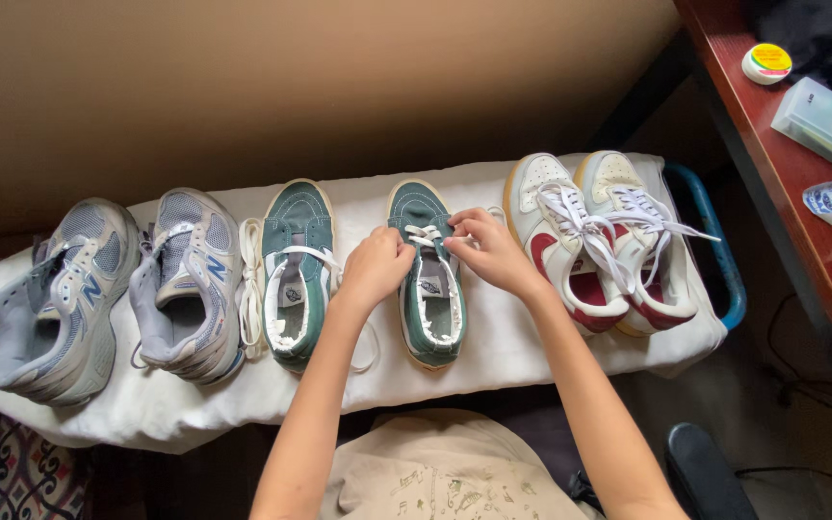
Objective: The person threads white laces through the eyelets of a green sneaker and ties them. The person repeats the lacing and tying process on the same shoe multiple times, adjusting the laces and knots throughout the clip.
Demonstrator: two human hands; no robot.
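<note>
Two green sneakers lie toes-away on a white-covered board (pixel 493 361). My left hand (pixel 376 267) and my right hand (pixel 489 247) both pinch the white lace (pixel 425 234) over the right green sneaker (pixel 428 279), fingers closed on it near the upper eyelets. The left green sneaker (pixel 296 274) lies just left of my left hand, with a loose white lace (pixel 251 279) stretched along its left side.
A pair of grey running shoes (pixel 122 289) lies at the left of the board, a pair of white-and-red sneakers (pixel 599 236) at the right. A wooden desk (pixel 772 144) with a small round tin (pixel 767 64) and a clear box (pixel 825 117) runs along the right.
</note>
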